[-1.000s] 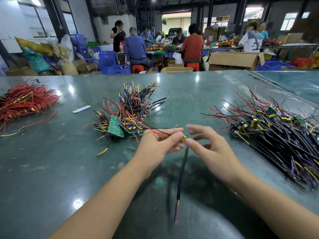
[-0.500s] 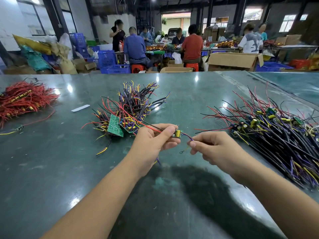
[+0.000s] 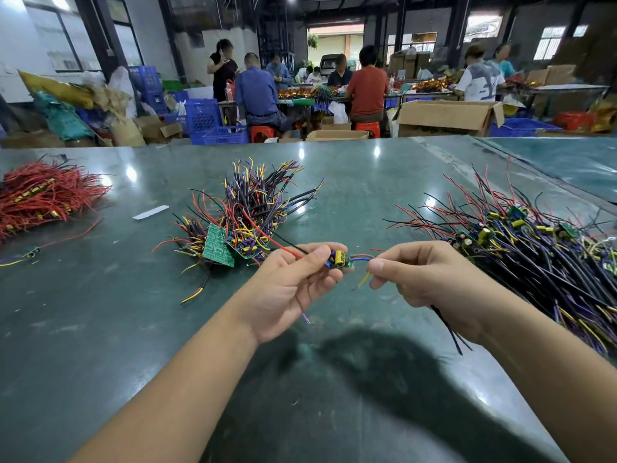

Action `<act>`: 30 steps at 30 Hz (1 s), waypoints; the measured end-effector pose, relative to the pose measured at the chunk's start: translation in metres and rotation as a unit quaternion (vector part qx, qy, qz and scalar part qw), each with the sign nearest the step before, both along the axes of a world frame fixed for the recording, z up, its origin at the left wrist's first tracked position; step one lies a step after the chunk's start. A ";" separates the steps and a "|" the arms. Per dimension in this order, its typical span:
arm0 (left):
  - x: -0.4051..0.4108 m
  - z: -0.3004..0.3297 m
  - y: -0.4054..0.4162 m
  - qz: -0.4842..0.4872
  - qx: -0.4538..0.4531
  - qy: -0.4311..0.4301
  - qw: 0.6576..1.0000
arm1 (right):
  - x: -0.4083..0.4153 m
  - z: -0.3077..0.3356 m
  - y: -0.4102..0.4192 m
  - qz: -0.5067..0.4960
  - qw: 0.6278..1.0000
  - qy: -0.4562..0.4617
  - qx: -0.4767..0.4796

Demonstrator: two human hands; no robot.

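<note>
**Grip.** L hand (image 3: 290,289) pinches a small circuit board (image 3: 340,261) btw. thumb and forefinger, w/ the other fingers curled loosely beneath. The board carries a yellow capacitor on top. It is held clear above the table (image 3: 100,329), just in front of the centre pile (image 3: 247,212). R hand (image 3: 430,275) pinches the board's short leads (image 3: 362,257) (red, blue) btw. thumb and fingertip, fingers curled in. A yellow lead (image 3: 364,281) hangs free below that pinch. The hands are near each other but not touching, and the leads span the gap. On the L-hand side a red wire (image 3: 283,247) and a black one run from the board up toward the centre pile. From under the R palm, black wires (image 3: 449,329) trail down toward the table.

**Surroundings.** The centre pile is boards w/ mixed black, purple, yellow and red wires. One green board (image 3: 218,245) lies tilted at its near edge, flat face showing. R pile (image 3: 534,255) is a larger heap of like boards and long dark wires, just beside the R wrist. At far L is a heap of red wires (image 3: 43,198). A white strip (image 3: 151,212) lies btw. that heap and the centre pile. Beyond the table are seated people (image 3: 367,91) at other benches, a cardboard box (image 3: 447,116) and blue crates (image 3: 203,115).
</note>
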State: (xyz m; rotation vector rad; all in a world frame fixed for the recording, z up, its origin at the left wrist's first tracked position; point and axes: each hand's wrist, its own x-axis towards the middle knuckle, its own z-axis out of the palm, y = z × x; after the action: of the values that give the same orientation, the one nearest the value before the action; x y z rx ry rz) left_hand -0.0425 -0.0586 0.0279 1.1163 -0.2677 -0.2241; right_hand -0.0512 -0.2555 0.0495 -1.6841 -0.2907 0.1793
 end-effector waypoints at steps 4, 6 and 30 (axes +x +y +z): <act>0.001 -0.003 0.001 0.061 0.153 -0.086 0.983 | -0.002 -0.006 0.002 -0.004 1.000 -0.018 -0.009; 0.000 -0.004 0.001 0.070 0.199 -0.119 0.970 | -0.001 -0.006 0.003 -0.014 1.000 -0.008 0.007; -0.017 0.001 -0.029 0.177 0.093 -0.109 0.974 | 0.003 -0.006 0.000 -0.028 0.997 0.067 0.011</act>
State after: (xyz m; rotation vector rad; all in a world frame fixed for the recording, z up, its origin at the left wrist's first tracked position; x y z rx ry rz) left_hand -0.0597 -0.0879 0.0285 1.3566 -0.2409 0.1971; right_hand -0.0486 -0.2560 0.0435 -1.6475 -0.1457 0.2455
